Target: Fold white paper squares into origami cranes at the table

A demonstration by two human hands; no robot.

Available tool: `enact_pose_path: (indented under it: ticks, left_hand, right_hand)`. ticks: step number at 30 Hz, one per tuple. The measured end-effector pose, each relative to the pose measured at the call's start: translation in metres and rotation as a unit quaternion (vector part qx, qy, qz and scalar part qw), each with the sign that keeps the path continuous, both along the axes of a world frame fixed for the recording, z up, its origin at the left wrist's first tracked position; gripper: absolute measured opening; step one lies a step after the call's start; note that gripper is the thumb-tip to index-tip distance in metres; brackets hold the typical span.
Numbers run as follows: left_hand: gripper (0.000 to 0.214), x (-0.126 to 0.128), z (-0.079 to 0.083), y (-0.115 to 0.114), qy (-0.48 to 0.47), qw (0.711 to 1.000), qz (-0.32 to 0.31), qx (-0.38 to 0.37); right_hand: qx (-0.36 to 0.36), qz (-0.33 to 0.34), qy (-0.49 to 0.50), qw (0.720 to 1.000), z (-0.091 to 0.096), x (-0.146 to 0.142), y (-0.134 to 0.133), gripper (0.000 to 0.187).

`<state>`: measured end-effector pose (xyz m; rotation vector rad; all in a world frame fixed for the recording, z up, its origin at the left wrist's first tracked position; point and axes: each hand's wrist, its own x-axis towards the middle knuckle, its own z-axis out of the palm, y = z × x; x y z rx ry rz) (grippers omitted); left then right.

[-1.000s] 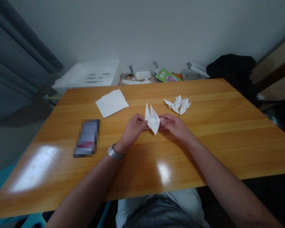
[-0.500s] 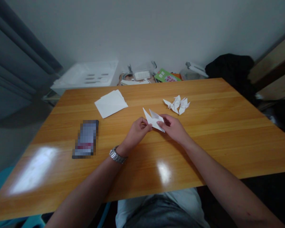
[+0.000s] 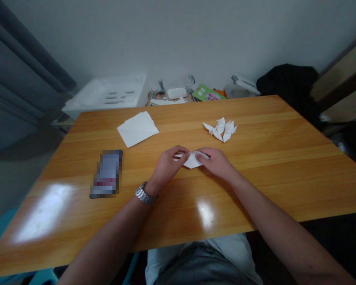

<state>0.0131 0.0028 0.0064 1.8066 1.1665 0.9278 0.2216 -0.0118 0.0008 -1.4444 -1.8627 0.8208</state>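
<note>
- Two hands met at a folded white paper near the centre of the frame; it lay between them, its long axis running roughly left to right.
- Neither hand was nearer: the left hand pinched its left part between thumb and fingertips, and the right hand clasped its right end, thumb on top, fingers mostly hidden.
- Both grips were closed to about the paper's thickness.
- Each hand reached in from a lower corner, thumb pointing inward.
</note>
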Motion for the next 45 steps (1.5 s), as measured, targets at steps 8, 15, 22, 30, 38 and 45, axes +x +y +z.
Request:
enact_pose_path:
  ticks: [8,15,22,30,38,45]
  left_hand:
    - [0.010,0.007,0.005,-0.005,0.014,1.000,0.027,-0.007]
    - [0.011,0.005,0.005,-0.007,0.029,0.999,0.008,-0.031]
    - [0.005,0.006,0.002,-0.007,0.049,0.998,0.016,-0.017]
    - [0.005,0.008,-0.004,-0.006,0.031,0.999,0.026,0.006]
    - [0.010,0.009,-0.003,-0.005,0.014,1.000,0.025,0.012]
    - [0.012,0.006,-0.004,-0.003,0.013,0.999,0.003,0.051]
  right_hand:
    - [-0.004,-0.012,0.011,1.000,0.001,-0.004,-0.003,0.021]
    - [0.027,0.003,-0.010,1.000,0.003,-0.007,-0.005,0.018]
    - [0.033,0.004,-0.038,0.999,0.006,-0.010,-0.006,0.016]
    - [0.059,-0.002,-0.069,0.996,0.006,-0.010,-0.006,0.018]
    - [0.088,0.020,-0.090,0.992,0.008,-0.008,-0.005,0.022]
    - [0.082,0.035,-0.019,0.996,0.011,-0.004,-0.005,0.023]
